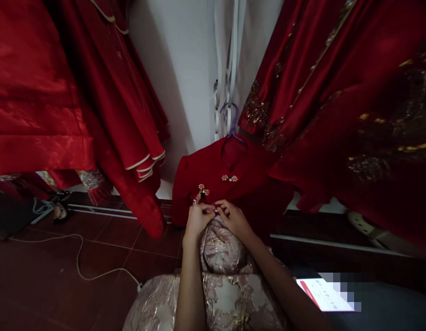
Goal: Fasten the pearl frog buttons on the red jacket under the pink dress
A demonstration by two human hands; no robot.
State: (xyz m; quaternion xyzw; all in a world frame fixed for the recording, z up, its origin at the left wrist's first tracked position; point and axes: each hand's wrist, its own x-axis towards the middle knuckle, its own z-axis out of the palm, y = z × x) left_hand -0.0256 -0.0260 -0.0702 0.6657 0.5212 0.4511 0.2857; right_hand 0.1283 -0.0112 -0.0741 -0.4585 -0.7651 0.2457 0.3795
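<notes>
A dark red jacket (213,165) hangs in front of me on a purple hanger (233,124), its neck opening facing up. A gold and pearl flower clasp (229,178) sits below the collar, and a similar beaded ornament (201,191) lies to its left. Lower on the front, my left hand (198,221) and my right hand (234,222) meet with fingertips pinched. Small pearly beads of another clasp (215,209) show between them; the fingers cover most of it. Just beneath my hands is bunched pale pink and gold patterned fabric (221,248).
Red garments (130,115) hang on the left, and red embroidered ones (302,92) on the right. White metal uprights (235,46) stand against the wall. A pale cable (80,257) runs over the tiled floor (106,239). At lower right glows a phone screen (323,294).
</notes>
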